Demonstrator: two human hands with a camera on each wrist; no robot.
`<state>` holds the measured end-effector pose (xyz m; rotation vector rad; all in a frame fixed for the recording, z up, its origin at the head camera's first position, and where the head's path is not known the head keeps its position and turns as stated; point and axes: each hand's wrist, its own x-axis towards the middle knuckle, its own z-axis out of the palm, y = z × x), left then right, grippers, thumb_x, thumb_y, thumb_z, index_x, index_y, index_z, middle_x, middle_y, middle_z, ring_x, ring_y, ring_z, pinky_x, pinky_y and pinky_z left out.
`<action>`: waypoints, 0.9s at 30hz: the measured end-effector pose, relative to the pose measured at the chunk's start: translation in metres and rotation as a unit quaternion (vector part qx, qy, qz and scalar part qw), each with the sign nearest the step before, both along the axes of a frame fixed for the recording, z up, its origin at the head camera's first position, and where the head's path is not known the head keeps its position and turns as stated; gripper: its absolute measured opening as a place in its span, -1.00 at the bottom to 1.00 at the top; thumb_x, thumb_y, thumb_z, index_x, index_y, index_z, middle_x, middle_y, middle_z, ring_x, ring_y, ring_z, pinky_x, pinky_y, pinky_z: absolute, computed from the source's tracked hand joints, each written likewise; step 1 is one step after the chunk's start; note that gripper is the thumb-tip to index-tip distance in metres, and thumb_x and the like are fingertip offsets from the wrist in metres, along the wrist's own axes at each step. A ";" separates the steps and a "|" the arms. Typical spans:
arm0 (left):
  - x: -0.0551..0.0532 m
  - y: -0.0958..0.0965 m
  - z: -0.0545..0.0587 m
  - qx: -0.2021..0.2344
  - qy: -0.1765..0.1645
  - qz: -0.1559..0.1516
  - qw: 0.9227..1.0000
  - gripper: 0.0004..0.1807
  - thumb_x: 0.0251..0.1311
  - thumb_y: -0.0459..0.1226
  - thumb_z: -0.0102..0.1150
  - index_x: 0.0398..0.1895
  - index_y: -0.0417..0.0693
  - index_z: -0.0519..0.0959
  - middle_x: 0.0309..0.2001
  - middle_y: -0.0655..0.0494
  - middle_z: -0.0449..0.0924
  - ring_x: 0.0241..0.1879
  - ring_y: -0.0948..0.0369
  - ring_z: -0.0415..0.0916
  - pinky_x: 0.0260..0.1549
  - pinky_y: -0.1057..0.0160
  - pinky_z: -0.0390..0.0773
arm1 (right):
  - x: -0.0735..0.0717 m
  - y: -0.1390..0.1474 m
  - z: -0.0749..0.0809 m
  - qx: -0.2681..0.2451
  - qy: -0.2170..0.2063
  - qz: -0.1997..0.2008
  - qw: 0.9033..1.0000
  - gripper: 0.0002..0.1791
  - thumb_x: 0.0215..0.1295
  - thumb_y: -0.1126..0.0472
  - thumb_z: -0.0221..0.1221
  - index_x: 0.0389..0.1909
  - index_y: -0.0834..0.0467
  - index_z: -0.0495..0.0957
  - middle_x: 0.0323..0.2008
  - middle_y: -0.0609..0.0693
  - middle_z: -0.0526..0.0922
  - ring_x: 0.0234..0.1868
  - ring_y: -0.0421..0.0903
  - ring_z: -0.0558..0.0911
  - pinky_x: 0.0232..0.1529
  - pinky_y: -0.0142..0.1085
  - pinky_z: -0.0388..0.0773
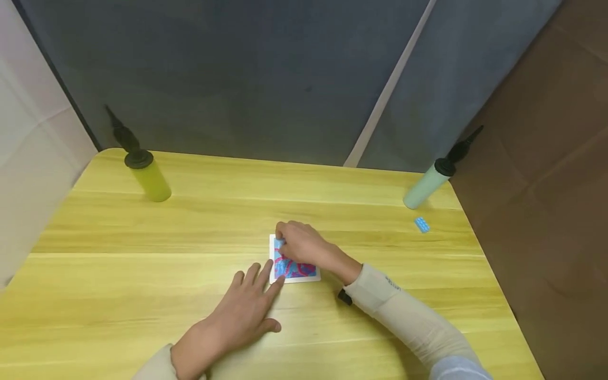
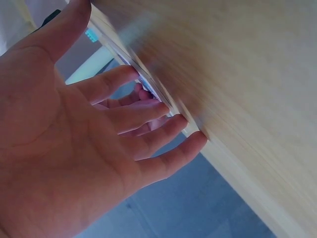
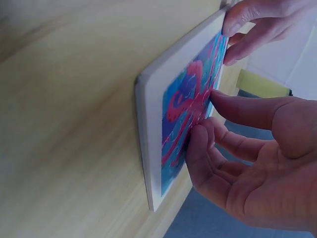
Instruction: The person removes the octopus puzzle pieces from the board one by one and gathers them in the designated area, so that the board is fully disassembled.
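Observation:
A small square jigsaw puzzle (image 1: 295, 269) with a white frame lies on the table, its picture pink-red on blue and purple. My right hand (image 1: 304, 244) reaches over the upper part and covers some of the picture. In the right wrist view, its thumb (image 3: 230, 103) and curled index finger (image 3: 199, 141) pinch at the puzzle's face (image 3: 185, 101); whether a single piece is between them I cannot tell. My left hand (image 1: 239, 311) lies with spread fingers at the lower left of the frame, index finger and neighbour at its edge. Its fingertips (image 2: 198, 136) meet the tabletop.
On the wooden table (image 1: 119, 295), a yellow-green hand pump (image 1: 153, 182) with a black top stands back left. A pale green pump (image 1: 426, 187) stands back right, a small blue studded brick (image 1: 421, 225) before it. A dark grey partition (image 1: 228, 79) rises behind the table.

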<state>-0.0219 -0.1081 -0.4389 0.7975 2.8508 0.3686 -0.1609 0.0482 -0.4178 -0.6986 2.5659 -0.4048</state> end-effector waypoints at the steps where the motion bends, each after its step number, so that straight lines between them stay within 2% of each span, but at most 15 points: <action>1: 0.000 0.000 0.000 0.000 -0.003 0.001 1.000 -0.02 0.10 0.21 0.39 0.49 -0.16 0.39 0.54 -0.37 0.18 0.41 -0.28 0.24 0.25 -0.23 0.40 | -0.001 0.000 0.000 -0.003 -0.005 -0.002 1.000 -0.73 0.41 0.23 0.27 0.08 0.17 0.59 -0.17 -0.03 0.63 -0.32 -0.16 0.55 -0.35 -0.40 0.55; 8: -0.002 0.003 0.001 -0.007 -0.006 0.005 1.000 -0.01 0.10 0.21 0.39 0.50 -0.14 0.37 0.55 -0.36 0.18 0.42 -0.26 0.23 0.28 -0.23 0.38 | -0.006 0.002 0.000 -0.020 -0.020 -0.018 0.999 -0.78 0.37 0.22 0.31 -0.02 0.14 0.61 -0.14 -0.01 0.67 -0.26 -0.11 0.55 -0.26 -0.33 0.55; 15: -0.003 0.006 -0.001 -0.003 -0.027 0.013 1.000 -0.02 0.09 0.20 0.39 0.53 -0.06 0.35 0.56 -0.37 0.15 0.48 -0.31 0.19 0.35 -0.32 0.34 | -0.009 0.006 -0.001 -0.030 -0.026 -0.017 0.999 -0.77 0.34 0.26 0.31 -0.01 0.15 0.61 -0.13 0.01 0.67 -0.19 -0.09 0.54 -0.16 -0.27 0.56; 20: -0.003 0.009 -0.001 -0.007 -0.029 0.010 1.000 -0.03 0.10 0.20 0.39 0.53 -0.02 0.35 0.57 -0.38 0.13 0.49 -0.31 0.17 0.36 -0.33 0.33 | -0.006 0.010 -0.002 -0.029 -0.014 -0.019 0.999 -0.78 0.35 0.26 0.29 -0.02 0.13 0.60 -0.08 0.01 0.60 -0.11 -0.10 0.50 -0.12 -0.25 0.55; 27: -0.005 0.010 -0.001 -0.005 -0.031 0.003 1.000 -0.04 0.13 0.20 0.37 0.54 -0.02 0.34 0.58 -0.37 0.11 0.50 -0.31 0.15 0.37 -0.33 0.32 | -0.006 0.014 -0.002 -0.030 0.003 -0.027 0.999 -0.82 0.38 0.23 0.29 -0.04 0.10 0.59 -0.09 0.00 0.60 -0.16 -0.10 0.55 -0.12 -0.22 0.58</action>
